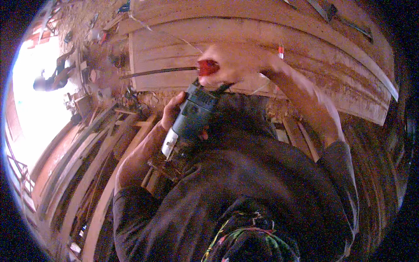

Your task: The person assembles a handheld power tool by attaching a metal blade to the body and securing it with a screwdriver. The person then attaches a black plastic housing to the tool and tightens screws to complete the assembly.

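Note:
My left hand (173,110) is wrapped round the upper side of a blue-grey handheld power tool (192,107). The tool tilts, its silver section (170,143) and dark lower end pointing toward my chest. Its exact kind is not clear. Just above it, my right hand (235,63) is blurred and closed round a red object (208,67), of which only the end shows. A long dark strip or rod (161,71) runs leftward from the red end over the boards; whether the two are joined, I cannot tell. The right fingers are close to the tool's top end.
Broad wooden boards (183,32) lie ahead of me. A small red-and-white item (280,52) stands on them, and a dark metal tool (327,11) lies at the far right. Long timber strips (87,174) fill the left. A person (56,78) is near the bright opening.

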### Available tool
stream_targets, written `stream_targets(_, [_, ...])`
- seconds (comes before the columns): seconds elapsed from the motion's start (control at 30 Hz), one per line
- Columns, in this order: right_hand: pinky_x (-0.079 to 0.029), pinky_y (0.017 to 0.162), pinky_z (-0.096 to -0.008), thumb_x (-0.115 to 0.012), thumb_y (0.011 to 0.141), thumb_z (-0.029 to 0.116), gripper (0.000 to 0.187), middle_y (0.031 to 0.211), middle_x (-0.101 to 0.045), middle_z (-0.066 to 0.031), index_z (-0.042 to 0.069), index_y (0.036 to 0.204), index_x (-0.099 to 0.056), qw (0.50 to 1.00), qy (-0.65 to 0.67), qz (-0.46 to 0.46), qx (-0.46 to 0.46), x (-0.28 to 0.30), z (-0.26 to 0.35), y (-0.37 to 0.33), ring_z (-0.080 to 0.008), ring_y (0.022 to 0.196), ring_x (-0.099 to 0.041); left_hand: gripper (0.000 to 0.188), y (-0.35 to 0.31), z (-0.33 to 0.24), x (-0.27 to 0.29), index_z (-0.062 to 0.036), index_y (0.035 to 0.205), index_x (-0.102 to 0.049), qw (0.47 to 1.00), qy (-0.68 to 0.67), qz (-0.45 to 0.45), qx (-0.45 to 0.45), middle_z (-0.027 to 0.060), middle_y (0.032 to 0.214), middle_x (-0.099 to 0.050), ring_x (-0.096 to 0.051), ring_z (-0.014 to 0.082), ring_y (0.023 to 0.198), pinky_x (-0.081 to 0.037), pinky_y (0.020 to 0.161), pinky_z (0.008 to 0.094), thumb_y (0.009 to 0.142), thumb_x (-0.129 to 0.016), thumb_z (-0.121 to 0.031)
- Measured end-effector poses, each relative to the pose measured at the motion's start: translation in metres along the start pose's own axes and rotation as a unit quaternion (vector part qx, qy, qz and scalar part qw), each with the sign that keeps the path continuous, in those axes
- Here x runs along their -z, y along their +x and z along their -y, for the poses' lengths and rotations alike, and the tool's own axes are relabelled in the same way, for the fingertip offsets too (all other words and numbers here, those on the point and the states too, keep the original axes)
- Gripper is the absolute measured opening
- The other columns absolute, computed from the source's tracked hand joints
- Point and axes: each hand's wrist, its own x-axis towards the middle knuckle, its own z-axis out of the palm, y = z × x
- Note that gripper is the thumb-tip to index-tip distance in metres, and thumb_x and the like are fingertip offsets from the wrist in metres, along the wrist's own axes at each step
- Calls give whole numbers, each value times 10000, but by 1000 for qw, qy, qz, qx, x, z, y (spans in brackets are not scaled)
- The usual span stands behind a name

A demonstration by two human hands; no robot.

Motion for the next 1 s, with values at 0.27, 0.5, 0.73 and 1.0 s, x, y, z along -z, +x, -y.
stream_targets(0.27, [-484,649,-321,-739,894,165,150,806,-671,-46,36,959,-701,992,85,-61,-69,-28,21,-58,-128,699,-589,645,-3,1,-12,-27,1391,-516,912,406,7,47,135,1155,-700,-724,245,852,-602,796,398,992,-529,-534])
stream_targets(0.5, [-469,608,-388,-725,928,343,288,713,-630,-98,63,903,-658,990,40,-67,-122,-42,34,-72,-227,641,-599,564,-8,7,-28,-47,1416,-506,875,478,-33,67,39,1214,-672,-654,103,987,-539,867,285,1029,-552,-455])
stream_targets(0.73, [-452,598,-441,-721,927,356,363,672,-606,-139,38,813,-591,987,54,-94,-117,-49,40,-76,-312,628,-601,726,-13,4,-43,-9,1539,-358,812,580,-37,42,65,1345,-615,-602,139,1166,-482,1002,312,1025,-555,-483])
stream_targets(1.0, [-447,572,-425,-726,926,338,322,674,-616,-139,37,854,-637,984,63,-116,-122,-52,50,-78,-279,610,-603,981,-9,9,-30,31,1592,-205,813,579,-53,37,138,1463,-529,-505,203,1324,-380,1124,332,949,-646,-564])
